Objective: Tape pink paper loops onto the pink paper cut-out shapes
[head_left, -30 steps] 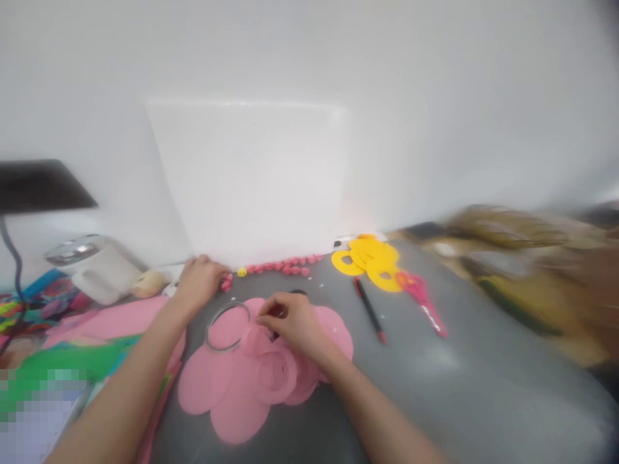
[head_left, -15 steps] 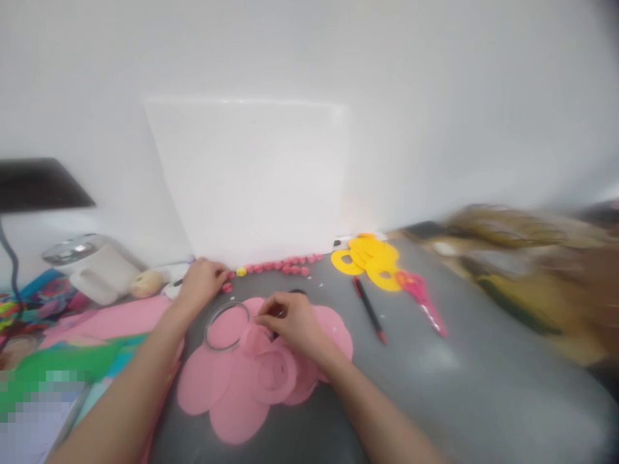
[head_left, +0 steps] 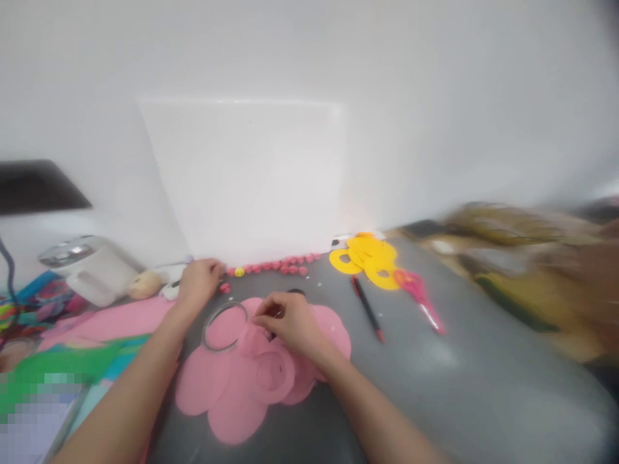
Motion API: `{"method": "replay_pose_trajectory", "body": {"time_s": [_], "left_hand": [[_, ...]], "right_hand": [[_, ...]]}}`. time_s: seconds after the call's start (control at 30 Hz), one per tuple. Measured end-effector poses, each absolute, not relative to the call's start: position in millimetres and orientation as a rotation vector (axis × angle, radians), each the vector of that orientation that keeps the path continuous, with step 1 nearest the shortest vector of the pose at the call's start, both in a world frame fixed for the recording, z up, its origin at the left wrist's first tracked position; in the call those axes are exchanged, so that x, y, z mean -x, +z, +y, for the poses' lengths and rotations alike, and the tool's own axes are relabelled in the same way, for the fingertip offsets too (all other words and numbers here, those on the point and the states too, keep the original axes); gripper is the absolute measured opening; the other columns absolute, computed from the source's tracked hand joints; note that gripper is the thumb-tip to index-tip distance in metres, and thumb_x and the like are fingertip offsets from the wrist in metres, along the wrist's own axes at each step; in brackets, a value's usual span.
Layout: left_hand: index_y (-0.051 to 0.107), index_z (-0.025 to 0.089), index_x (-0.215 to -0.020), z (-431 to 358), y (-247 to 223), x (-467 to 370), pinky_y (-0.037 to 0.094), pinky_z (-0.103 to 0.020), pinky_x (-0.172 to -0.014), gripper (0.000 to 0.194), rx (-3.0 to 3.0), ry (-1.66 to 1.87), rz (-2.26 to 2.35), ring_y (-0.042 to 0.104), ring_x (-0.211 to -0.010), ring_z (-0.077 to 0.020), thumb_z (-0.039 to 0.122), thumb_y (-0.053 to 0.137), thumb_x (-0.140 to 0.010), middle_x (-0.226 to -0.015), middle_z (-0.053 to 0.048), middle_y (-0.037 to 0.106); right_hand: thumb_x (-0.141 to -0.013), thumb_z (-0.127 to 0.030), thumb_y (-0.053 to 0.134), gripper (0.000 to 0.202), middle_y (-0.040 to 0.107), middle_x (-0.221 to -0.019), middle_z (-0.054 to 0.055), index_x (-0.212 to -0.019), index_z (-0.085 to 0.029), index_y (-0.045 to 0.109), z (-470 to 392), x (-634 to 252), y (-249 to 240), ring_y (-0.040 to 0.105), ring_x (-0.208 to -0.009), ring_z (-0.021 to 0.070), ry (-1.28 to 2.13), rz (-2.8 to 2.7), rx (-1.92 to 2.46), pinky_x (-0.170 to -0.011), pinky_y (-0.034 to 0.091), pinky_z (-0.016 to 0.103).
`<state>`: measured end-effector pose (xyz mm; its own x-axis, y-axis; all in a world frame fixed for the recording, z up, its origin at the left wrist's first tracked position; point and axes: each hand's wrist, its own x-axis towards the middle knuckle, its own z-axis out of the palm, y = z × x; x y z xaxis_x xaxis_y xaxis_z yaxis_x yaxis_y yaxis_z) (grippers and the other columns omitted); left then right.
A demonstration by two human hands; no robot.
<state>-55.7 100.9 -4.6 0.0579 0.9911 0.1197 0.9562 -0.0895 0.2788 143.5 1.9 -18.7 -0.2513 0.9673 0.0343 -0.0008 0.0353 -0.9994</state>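
Note:
My left hand reaches to the left end of a row of small pink rolled pieces, its fingers drawn together. Whether a piece is between its fingertips is too blurred to tell. One yellow rolled piece lies in that row, and a single pink rolled piece sits just below it. My right hand is pinched over a pile of pink paper shapes, closed on a pink paper curl. Left of it, a metal ring rests on the pink paper.
To the right are yellow paper rings, a black and red pen and pink scissors. A white panel leans against the wall. Coloured sheets and a white mug-like container stand at the left.
My left hand has shifted slightly at the row's left end, its fingertips a little higher. My right hand keeps its pinch over the pink paper. The view has moved slightly.

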Motion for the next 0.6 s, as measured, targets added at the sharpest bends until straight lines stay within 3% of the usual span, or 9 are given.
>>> {"method": "replay_pose_trajectory", "body": {"time_s": [0.27, 0.4, 0.5, 0.6], "left_hand": [[0.072, 0.021, -0.081, 97, -1, 56, 0.04, -0.033, -0.071, 0.023, -2.401, 0.373, 2.045, 0.059, -0.087, -0.0281, 0.026, 0.052, -0.071, -0.081, -0.006, 0.072], [0.071, 0.025, -0.07, 93, 8, 58, 0.037, -0.032, -0.064, 0.027, -2.39, 0.271, 2.032, 0.06, -0.077, -0.0261, 0.036, 0.048, -0.077, -0.069, -0.004, 0.07], [0.067, 0.025, -0.063, 88, 13, 61, 0.035, -0.03, -0.06, 0.023, -2.355, 0.155, 1.969, 0.06, -0.074, -0.0243, 0.044, 0.056, -0.069, -0.068, -0.001, 0.069], [0.065, 0.026, -0.067, 84, 11, 61, 0.034, -0.032, -0.065, 0.015, -2.396, 0.096, 1.915, 0.059, -0.08, -0.0256, 0.04, 0.06, -0.064, -0.073, 0.0, 0.069]], "right_hand": [[-0.069, -0.02, 0.063, 0.006, 0.059, -0.062, -0.001, -0.065, -0.017, 0.06, 2, -144, -19, 0.053, -0.054, 0.0099, 1.362, -1.418, 1.068, -0.047, 0.043, 0.02], [-0.069, -0.021, 0.062, 0.005, 0.059, -0.062, 0.0, -0.065, -0.017, 0.061, 2, -144, -20, 0.053, -0.054, 0.0102, 1.368, -1.411, 1.066, -0.048, 0.043, 0.02], [-0.069, -0.021, 0.063, 0.006, 0.059, -0.062, -0.001, -0.065, -0.017, 0.061, 2, -144, -20, 0.053, -0.053, 0.0097, 1.374, -1.412, 1.059, -0.049, 0.044, 0.021], [-0.068, -0.021, 0.063, 0.006, 0.058, -0.062, -0.001, -0.065, -0.017, 0.06, 2, -143, -20, 0.052, -0.053, 0.0095, 1.378, -1.408, 1.066, -0.049, 0.044, 0.021]]}}
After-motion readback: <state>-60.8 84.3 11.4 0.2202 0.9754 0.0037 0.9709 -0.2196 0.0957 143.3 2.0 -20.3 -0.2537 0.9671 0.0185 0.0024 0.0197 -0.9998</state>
